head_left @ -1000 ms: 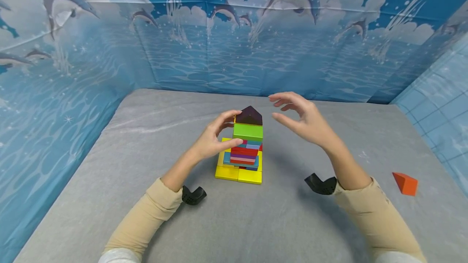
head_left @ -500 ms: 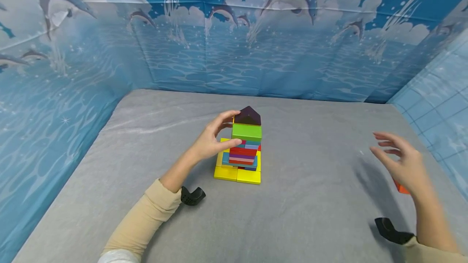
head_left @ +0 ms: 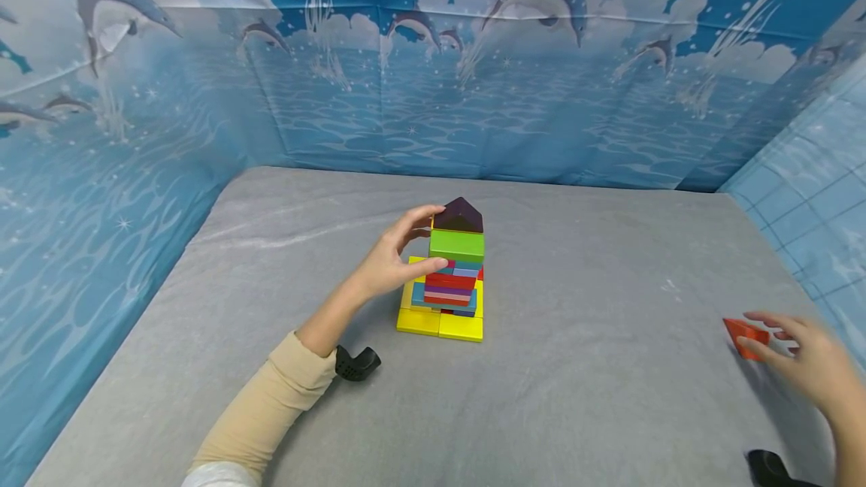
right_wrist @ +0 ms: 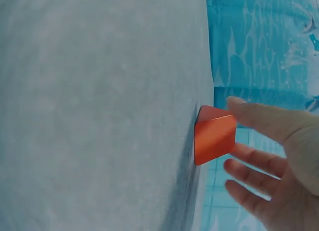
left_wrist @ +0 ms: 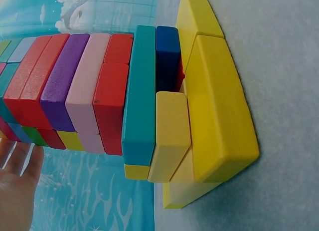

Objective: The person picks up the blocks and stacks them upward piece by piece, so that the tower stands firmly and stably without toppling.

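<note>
A tower of colored wooden blocks (head_left: 456, 244) stands on flat yellow blocks (head_left: 461, 328) in the middle of the table; a dark roof-shaped block (head_left: 458, 216) tops it. My left hand (head_left: 392, 255) rests at the tower's upper left, its index fingertip by the roof and its thumb across the front. In the left wrist view, fingers (left_wrist: 32, 161) extend along the tower's far side. At the right, an orange triangular block (right_wrist: 215, 139) sits on the table. My right hand (head_left: 805, 359) is around it, thumb and fingers spread to either side; contact cannot be told.
A gray cloth covers the table (head_left: 595, 382). Blue curtains (head_left: 406, 96) printed with dolphins rise along the back and left. A black wrist mount (head_left: 357, 363) sits on the left forearm, another (head_left: 771, 468) by the right wrist.
My right hand has moved from beside the tower's top to the far right and down to the orange triangular block. The left hand and the tower stay where they were.
</note>
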### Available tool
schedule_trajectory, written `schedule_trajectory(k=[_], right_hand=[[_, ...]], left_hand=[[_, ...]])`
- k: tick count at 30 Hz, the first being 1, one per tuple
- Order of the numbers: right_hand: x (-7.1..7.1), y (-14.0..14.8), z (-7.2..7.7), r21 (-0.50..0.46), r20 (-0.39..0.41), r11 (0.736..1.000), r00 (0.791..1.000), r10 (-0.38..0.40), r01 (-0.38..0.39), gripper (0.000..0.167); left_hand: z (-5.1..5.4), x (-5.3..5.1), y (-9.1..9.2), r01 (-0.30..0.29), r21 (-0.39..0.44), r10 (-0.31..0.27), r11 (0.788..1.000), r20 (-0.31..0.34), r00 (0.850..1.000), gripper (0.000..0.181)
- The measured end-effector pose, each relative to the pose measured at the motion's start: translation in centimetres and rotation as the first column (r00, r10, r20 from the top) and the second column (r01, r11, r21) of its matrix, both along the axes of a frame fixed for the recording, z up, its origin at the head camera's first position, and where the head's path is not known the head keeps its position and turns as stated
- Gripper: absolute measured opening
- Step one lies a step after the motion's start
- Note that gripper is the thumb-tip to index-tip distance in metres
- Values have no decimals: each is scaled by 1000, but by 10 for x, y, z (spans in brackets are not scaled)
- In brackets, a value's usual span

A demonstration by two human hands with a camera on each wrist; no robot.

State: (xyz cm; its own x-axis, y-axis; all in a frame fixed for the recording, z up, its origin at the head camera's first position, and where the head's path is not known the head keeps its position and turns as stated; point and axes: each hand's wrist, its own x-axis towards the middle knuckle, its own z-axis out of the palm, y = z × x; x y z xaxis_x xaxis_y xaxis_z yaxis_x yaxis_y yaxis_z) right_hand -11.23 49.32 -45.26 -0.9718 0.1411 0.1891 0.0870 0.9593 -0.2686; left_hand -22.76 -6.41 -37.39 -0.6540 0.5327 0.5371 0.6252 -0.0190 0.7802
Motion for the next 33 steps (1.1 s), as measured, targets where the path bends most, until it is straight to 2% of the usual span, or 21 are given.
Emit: schedule_trajectory(k=[4, 8, 15, 19, 22, 25, 28, 31, 32, 33], right_hand=[[7, -13, 14, 4, 90, 999, 995, -45, 45, 48], [8, -14, 16, -19, 127, 998, 990, -64, 67, 50], [5, -7, 2, -57, 92, 994, 992, -84, 89, 49], [4, -13, 3, -58, 78, 992, 992, -104, 108, 46], [2, -23, 12, -73, 79, 992, 992, -96, 102, 44], [-5, -32, 17, -128, 88, 990, 995, -50, 61, 46], [-24, -28, 8, -213, 39, 977, 999, 30, -22, 51], [-51, -31, -1, -272, -81, 950, 987, 136, -153, 49], [-59, -38, 1, -278, -125, 940, 978, 168, -197, 47], [-64, -52, 10, -304, -147, 922, 968, 205, -241, 45]], left_hand=[[0, 0, 0, -10, -14, 10, 1000, 0, 1000, 73], [0, 0, 0, -8, -14, 8, 1000, 3, 1000, 73], [2, 1, -1, -6, -13, 6, 1000, 8, 1000, 73], [2, 2, -1, -12, -17, 13, 1000, 17, 1000, 72], [1, 2, -1, -10, -14, 10, 1000, 19, 1000, 71], [1, 1, -1, -7, -12, 7, 1000, 17, 1000, 68], [0, 1, -1, -7, -9, 7, 1000, 16, 1000, 66], [0, 1, -1, -8, -10, 8, 1000, 11, 1000, 66], [0, 1, -1, -8, -11, 8, 1000, 9, 1000, 66], [1, 1, -1, -7, -11, 7, 1000, 6, 1000, 66]])
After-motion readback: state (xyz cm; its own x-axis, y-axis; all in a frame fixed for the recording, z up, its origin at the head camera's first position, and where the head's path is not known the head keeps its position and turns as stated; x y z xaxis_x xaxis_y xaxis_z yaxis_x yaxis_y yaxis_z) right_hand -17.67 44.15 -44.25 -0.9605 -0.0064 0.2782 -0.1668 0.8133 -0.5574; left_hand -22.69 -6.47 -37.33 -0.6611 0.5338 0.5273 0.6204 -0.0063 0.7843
